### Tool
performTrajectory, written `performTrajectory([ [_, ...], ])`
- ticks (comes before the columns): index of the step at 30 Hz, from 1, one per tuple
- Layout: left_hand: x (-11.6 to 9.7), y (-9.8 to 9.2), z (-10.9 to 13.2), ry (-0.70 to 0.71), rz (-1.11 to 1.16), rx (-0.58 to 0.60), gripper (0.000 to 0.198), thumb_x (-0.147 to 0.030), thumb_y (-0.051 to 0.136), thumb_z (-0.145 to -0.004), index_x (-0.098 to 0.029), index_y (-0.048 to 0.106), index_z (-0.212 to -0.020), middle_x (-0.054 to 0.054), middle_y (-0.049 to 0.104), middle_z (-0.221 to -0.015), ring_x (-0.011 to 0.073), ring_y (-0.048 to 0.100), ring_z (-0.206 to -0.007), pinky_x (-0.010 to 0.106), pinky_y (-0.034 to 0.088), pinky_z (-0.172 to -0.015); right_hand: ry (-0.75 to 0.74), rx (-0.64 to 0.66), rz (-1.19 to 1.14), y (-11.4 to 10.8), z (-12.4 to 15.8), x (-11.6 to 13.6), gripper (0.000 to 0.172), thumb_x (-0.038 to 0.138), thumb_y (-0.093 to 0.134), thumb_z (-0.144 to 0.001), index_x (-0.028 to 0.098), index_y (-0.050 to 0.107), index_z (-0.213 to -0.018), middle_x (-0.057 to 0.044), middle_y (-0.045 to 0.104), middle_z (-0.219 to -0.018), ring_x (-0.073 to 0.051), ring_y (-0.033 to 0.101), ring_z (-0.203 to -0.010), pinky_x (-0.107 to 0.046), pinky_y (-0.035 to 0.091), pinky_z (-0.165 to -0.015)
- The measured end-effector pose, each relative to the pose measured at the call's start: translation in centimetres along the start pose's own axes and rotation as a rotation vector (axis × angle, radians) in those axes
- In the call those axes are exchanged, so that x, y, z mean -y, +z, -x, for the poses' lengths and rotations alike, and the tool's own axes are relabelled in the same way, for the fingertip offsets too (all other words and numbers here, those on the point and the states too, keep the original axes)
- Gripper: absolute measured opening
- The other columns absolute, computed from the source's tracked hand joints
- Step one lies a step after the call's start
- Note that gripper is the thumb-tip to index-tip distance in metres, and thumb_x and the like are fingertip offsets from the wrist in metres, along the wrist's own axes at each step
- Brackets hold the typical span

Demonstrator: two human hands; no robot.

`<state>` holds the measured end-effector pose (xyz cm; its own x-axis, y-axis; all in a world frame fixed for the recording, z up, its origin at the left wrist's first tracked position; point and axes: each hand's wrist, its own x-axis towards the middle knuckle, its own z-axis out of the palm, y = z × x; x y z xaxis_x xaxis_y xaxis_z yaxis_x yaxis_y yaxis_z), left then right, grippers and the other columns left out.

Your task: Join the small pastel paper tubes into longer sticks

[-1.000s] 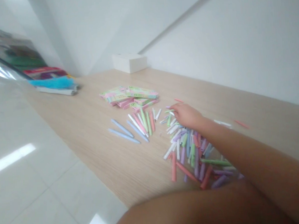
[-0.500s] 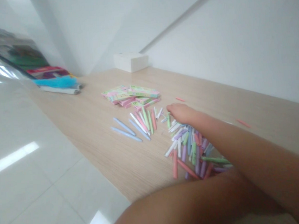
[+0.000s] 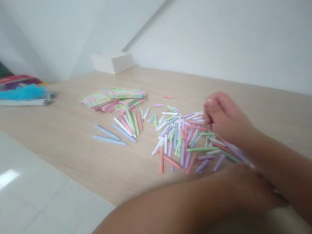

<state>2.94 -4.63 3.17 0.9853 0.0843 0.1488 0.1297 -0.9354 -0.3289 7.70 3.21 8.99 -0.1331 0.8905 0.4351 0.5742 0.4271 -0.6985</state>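
Drawing my right hand back is what has just changed: in my head view it has left the pile's far-left edge and is now at three o'clock, beside the pile's right side. Its fingers curl in against the thumb; I cannot tell whether they pinch anything. The loose pile of slim pastel pen parts, toward four o'clock, shows more fully, so I judge its far-left edge is unobstructed. My blurred left hand is lower at four o'clock, its grip impossible to make out. Whole-looking pastel pens fan out at nine o'clock. At ten, flat pink-and-green printed boxes lie overlapping; at eleven sits a plain white rectangular box. I cannot see inside any of them.
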Motion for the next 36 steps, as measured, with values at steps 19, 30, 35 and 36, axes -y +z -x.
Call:
performTrajectory([
  [19, -0.3, 3.1, -1.0, -0.265, 0.358, -0.114, 0.020, -0.016, 0.054, -0.092, -0.018, 0.070, -0.104, 0.009, 0.071, -0.105, 0.0288, 0.068, -0.097, 0.043, 0.056, -0.076, 0.231, 0.187, 0.559, -12.2, 16.4, -13.0, 0.027, 0.036, 0.049, -0.099, 0.026, 0.069, -0.114, -0.005, 0.079, -0.106, -0.027, 0.074, -0.094, -0.040, 0.055, -0.082],
  [30, 3.1, 2.7, 1.0, -0.333, 0.514, -0.128, 0.037, -0.025, 0.055, -0.091, -0.020, 0.060, -0.127, 0.007, 0.069, -0.123, 0.0234, 0.062, -0.118, 0.038, 0.047, -0.106, 0.257, 0.335, 0.553, -12.2, 16.3, -12.1, 0.032, 0.040, 0.048, -0.101, 0.030, 0.068, -0.124, -0.003, 0.078, -0.114, -0.027, 0.073, -0.100, -0.041, 0.055, -0.085],
  [35, 6.2, 2.5, 2.7, -0.588, 0.407, -0.094, 0.024, -0.023, 0.046, -0.094, -0.019, 0.067, -0.106, 0.008, 0.069, -0.113, 0.0228, 0.062, -0.112, 0.038, 0.047, -0.103, 0.267, 0.326, 0.588, -12.2, 16.5, -12.3, 0.035, 0.045, 0.046, -0.102, 0.029, 0.067, -0.126, -0.005, 0.077, -0.115, -0.028, 0.072, -0.101, -0.041, 0.055, -0.085],
  [36, 6.8, 2.7, 3.1, -0.635, 0.390, -0.073, 0.024, -0.023, 0.045, -0.095, -0.019, 0.067, -0.102, 0.008, 0.069, -0.112, 0.0229, 0.062, -0.112, 0.038, 0.047, -0.103, 0.265, 0.324, 0.594, -12.2, 16.5, -12.2, 0.035, 0.046, 0.046, -0.102, 0.029, 0.067, -0.126, -0.005, 0.077, -0.116, -0.029, 0.072, -0.102, -0.042, 0.055, -0.086],
])
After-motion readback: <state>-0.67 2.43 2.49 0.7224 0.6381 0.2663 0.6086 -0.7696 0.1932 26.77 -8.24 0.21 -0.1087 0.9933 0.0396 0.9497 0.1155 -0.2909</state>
